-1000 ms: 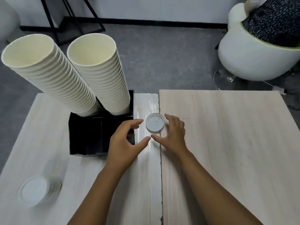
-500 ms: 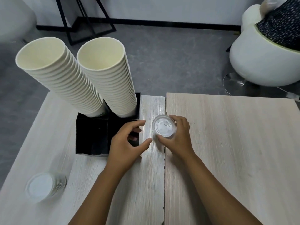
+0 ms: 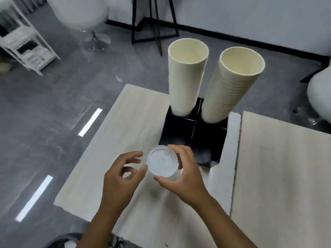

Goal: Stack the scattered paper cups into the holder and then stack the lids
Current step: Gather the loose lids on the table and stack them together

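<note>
Your right hand [image 3: 185, 173] has the lid [image 3: 162, 161]: fingers [image 3: 180, 153] curled over its far rim, thumb on the near rim, so it's pinched edge to edge. The lid is translucent white, top face up toward the camera, held above the tabletop [image 3: 136, 111] just in front of the holder [image 3: 193, 138].

Your left hand [image 3: 121, 173] sits just left of the lid, fingers half curled in a loose C. The thumb tip is right at the lid's left rim; can't tell whether it actually touches. Nothing is gripped in that hand.

Something pale and round shows under and behind your left fingers, near the lid. It's blurred and mostly covered, so I can't tell what it is.

The holder is a black box with square compartments, standing on the left tabletop at its right edge. Two cream cup stacks stand in the far compartments: left cup stack [image 3: 186, 77] leans only slightly, right cup stack [image 3: 231, 86] tilts out to the right. The two near compartments look dark; contents not readable.

A second tabletop [image 3: 286, 176] butts up on the right, with a narrow seam between the two.

Around it: grey floor [image 3: 53, 122], white shelf unit [image 3: 25, 43] far left, white chair [image 3: 86, 18] behind, black stand legs [image 3: 154, 24] by the wall.
</note>
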Tool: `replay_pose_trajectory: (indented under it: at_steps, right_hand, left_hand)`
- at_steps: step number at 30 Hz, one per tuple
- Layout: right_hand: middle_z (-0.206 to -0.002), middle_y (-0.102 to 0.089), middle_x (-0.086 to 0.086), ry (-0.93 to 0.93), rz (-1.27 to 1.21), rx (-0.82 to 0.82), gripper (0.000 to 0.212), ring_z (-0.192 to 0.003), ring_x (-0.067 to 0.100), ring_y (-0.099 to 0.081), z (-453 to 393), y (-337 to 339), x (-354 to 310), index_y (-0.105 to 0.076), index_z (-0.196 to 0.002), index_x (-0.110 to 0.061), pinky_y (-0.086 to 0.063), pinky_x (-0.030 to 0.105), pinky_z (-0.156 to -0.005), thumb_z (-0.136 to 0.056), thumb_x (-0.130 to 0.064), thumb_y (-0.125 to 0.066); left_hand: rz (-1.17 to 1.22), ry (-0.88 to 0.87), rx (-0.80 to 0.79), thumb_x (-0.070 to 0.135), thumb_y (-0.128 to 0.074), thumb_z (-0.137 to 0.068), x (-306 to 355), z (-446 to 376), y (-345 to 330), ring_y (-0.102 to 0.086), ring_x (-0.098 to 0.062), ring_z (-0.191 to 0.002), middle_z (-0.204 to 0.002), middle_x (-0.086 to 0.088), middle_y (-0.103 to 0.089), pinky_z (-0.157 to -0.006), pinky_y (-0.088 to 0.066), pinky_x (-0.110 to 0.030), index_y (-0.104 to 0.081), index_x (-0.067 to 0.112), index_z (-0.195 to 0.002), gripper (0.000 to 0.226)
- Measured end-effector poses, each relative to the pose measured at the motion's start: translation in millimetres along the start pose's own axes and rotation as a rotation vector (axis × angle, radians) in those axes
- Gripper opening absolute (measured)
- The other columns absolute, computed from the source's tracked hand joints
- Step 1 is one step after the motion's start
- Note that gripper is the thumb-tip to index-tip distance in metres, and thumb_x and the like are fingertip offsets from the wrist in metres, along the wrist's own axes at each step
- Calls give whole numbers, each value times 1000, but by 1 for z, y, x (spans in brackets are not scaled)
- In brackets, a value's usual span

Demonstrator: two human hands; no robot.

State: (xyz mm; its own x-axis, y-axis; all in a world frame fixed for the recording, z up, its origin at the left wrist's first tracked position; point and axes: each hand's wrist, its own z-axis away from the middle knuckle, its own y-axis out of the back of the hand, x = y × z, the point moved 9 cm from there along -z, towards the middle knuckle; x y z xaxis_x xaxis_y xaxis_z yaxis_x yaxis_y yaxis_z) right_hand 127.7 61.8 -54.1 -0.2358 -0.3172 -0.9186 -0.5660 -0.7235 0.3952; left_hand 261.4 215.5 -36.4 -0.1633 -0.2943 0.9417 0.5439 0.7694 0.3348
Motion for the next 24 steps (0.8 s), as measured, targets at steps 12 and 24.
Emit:
replay_pose_trajectory:
  at_steps: [12,24]
  right_hand:
    - [-138,-41,-18,-73,175,-144,85,-131,7,-38,-44,-170,8,-44,-138,-41,-42,32,-110,-68,-43,-91]
    - [-138,-42,-30,-226,218,-144,84,-132,1,-43,-31,-173,13,-39,-133,-56,-48,29,-106,-68,-45,-91]
  left_hand:
    - [-45,214,-24,24,-81,-89,-125,-31,123,-62,0,-111,-124,21,-67,-83,-55,-17,-68,38,-124,40]
    - [59,361,-319,26,-79,-91,-157,-52,81,-63,1,-117,-127,21,-67,-99,-52,-23,-64,42,-130,45]
